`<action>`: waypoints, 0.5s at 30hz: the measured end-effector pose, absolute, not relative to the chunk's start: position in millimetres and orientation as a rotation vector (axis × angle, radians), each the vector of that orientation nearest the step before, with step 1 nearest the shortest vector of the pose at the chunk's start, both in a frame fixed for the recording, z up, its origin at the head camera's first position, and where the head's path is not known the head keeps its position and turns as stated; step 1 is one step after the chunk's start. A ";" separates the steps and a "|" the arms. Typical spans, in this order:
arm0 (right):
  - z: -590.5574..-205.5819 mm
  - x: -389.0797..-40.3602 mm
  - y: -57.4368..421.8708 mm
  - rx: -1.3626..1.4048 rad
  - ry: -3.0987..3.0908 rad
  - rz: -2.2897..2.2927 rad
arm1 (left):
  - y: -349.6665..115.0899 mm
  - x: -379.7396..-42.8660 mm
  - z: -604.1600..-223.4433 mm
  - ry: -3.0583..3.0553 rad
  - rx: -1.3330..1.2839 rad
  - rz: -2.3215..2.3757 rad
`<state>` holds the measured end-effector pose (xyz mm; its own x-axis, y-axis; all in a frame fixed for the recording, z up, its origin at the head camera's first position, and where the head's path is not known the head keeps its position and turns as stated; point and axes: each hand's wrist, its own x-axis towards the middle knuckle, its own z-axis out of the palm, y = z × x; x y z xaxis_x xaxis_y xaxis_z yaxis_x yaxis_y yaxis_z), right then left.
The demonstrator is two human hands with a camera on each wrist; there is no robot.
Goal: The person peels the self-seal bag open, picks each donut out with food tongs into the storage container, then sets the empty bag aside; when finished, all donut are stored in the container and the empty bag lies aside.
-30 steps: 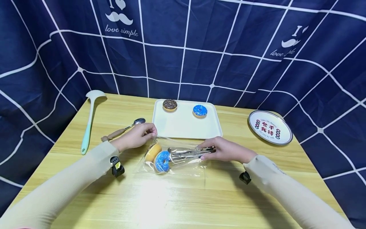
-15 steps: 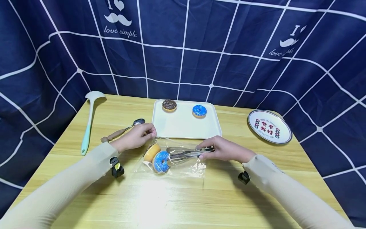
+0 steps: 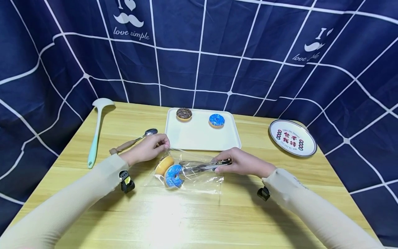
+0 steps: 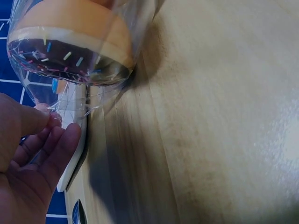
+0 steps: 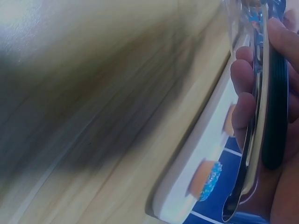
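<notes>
My left hand [image 3: 148,148] pinches the edge of a clear plastic bag [image 3: 203,186] between thumb and fingertips. Inside the bag are two donuts: one with chocolate icing and sprinkles [image 4: 67,60], and one with blue icing [image 3: 172,176] that leans against it. A pair of metal tongs [image 3: 197,166] is gripped by my right hand [image 3: 242,163], fingers on one side and thumb on the other. The tongs reach into the bag from its right side, with their tips at the blue donut. In the right wrist view the dark grip [image 5: 276,112] of the tongs lies along my palm.
Behind the bag stands a white tray [image 3: 202,138] bearing a chocolate donut [image 3: 184,114] and another blue donut [image 3: 216,120]. A printed plate [image 3: 293,138] sits at right. To the left lie a pale green ladle [image 3: 95,141] and a wooden-handled spoon [image 3: 128,144], partly behind my left hand.
The tongs and my right hand have shifted slightly left, deeper into the bag. The blue donut in the bag has moved a little left too. My left hand stays nearly still.
</notes>
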<state>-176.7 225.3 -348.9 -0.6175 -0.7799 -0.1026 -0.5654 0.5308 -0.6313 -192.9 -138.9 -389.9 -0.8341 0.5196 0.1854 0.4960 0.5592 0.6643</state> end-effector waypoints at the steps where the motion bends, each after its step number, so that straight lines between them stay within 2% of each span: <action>1: -348.8 -176.8 224.9 -1.113 2.399 -0.792 | -138.9 -193.1 -390.4 2.747 0.896 1.154; 15: -349.1 -176.1 221.8 -1.134 2.361 -0.815 | -137.5 -192.8 -390.9 2.759 0.902 1.145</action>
